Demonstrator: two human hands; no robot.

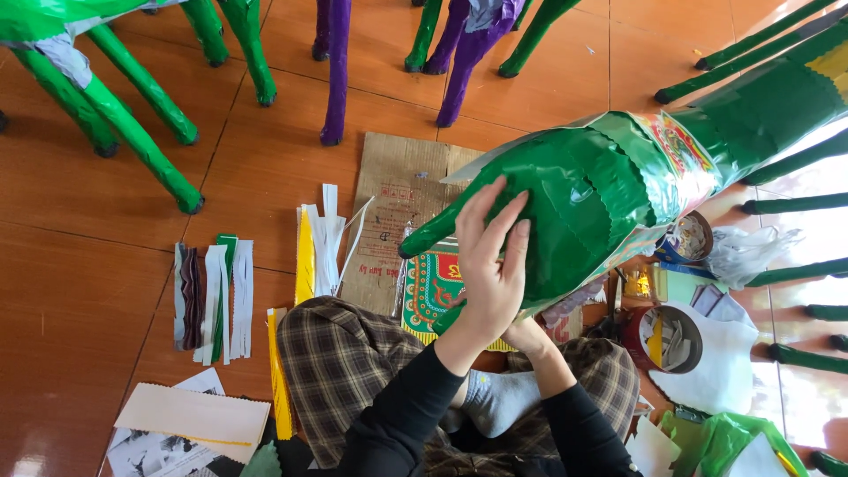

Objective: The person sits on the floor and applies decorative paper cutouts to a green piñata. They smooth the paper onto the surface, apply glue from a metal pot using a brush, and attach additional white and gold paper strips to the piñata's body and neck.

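A large green paper-covered animal figure (618, 181) with scalloped strips and a patterned band hangs tilted over my lap, one leg (433, 231) pointing left. My left hand (490, 265) lies flat on its green flank with fingers spread. My right hand (527, 334) reaches under the figure's belly; only the wrist and heel show, and it bears the figure from below. My plaid trousers (344, 371) and a grey sock (499, 397) are beneath.
On the wooden floor lie a cardboard sheet (397, 199), a patterned red-green paper (431, 290), white strips (327, 238), mixed strips (212, 305), yellow strips (305, 256) and paper sheets (190, 420). A round tin (667, 340) and plastic bags (751, 252) sit right. Legs of other green (141, 146) and purple (337, 71) figures stand around.
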